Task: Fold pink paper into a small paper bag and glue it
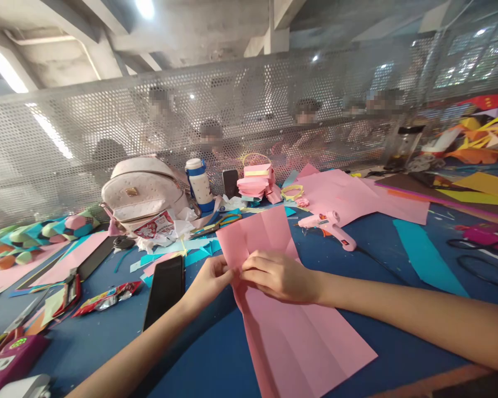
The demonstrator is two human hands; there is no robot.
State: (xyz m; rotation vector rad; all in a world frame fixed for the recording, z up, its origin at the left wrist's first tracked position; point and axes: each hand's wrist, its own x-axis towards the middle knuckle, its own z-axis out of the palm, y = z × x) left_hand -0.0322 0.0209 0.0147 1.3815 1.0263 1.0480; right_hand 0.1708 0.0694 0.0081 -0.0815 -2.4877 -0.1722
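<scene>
A creased sheet of pink paper (pixel 311 342) stands before me over the blue table, its left edge bent up along a fold. My left hand (pixel 213 279) pinches that left edge between thumb and fingers. Across the sheet's middle, my right hand (pixel 278 273) has its fingers curled in and closed on the paper near the same edge; its fingertips are partly hidden. A black smartphone (pixel 165 290) lies just left of my left wrist. Beyond my right hand rests a pink glue gun (pixel 327 225), its cord running off to the right under my forearm.
A pale backpack (pixel 145 190), a white and blue bottle (pixel 200 185) and a folded pink paper model (pixel 256 181) stand along the perforated metal screen (pixel 249 116). Scissors (pixel 216 224) lie among paper scraps. A purple power strip (pixel 12 356) sits front left. People are behind the screen.
</scene>
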